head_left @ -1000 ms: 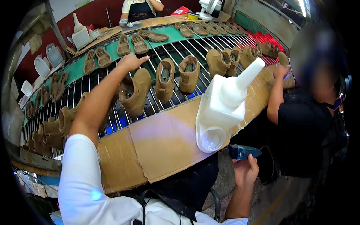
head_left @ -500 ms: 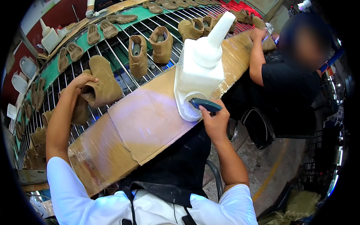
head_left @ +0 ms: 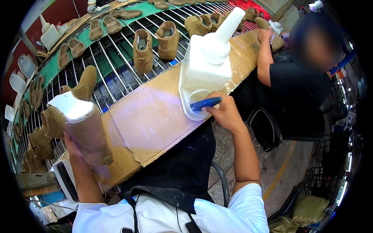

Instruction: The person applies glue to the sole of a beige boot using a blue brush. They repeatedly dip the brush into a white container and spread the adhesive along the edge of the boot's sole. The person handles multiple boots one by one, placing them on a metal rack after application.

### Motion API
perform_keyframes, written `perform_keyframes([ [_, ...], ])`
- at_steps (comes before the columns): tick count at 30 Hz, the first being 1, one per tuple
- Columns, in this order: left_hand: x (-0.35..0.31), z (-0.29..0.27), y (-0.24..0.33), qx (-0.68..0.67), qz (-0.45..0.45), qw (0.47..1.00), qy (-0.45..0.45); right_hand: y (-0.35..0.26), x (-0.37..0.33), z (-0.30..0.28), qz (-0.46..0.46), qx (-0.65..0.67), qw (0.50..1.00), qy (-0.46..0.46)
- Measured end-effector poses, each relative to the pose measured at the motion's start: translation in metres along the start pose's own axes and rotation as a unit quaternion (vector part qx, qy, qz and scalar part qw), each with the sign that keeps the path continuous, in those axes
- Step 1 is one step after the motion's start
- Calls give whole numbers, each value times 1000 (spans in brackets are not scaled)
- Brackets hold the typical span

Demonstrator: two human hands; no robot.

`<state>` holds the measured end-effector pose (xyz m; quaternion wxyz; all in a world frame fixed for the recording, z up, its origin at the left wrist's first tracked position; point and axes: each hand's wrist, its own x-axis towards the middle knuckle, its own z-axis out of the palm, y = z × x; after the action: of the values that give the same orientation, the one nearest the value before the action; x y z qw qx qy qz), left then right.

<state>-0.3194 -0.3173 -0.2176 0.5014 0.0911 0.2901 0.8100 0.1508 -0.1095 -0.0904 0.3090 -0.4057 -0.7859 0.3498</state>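
Note:
My left hand (head_left: 70,147), partly hidden behind a tan boot (head_left: 88,134), grips it near the cardboard's left end. The boot is turned over, its pale underside (head_left: 72,106) facing up and shining. In my right hand (head_left: 226,113) is a blue brush (head_left: 206,104), pinched between thumb and fingers. Its tip dips into the round white cup (head_left: 199,94) at the near side of a white plastic bottle (head_left: 208,62) with a long spout. What the cup contains is hard to make out.
Cardboard (head_left: 143,120) covers the board before me. Beyond it, a metal-rod rack (head_left: 116,79) carries tan boots (head_left: 143,52). Soles (head_left: 112,24) lie along a green strip (head_left: 87,39). At right sits a co-worker (head_left: 299,89), one hand at a shoe.
My left hand has lifted a boot off the rack and drawn it nearer, turning its underside up. My right hand has shifted slightly, the brush still at the cup.

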Motion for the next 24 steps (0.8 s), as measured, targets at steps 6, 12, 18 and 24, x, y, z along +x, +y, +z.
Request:
perform_keyframes([
  [6,-12,-4,3,250,103,947,-173,2,-4,11,-112,-163,978,64],
  [12,-56,118,-45,511,320,775,-191,16,-10,-1,41,39,995,82],
  [18,-52,147,-73,699,364,513,-339,25,-24,17,60,144,969,193],
  [24,-72,135,-82,690,400,519,-307,16,-36,33,127,222,940,228],
])
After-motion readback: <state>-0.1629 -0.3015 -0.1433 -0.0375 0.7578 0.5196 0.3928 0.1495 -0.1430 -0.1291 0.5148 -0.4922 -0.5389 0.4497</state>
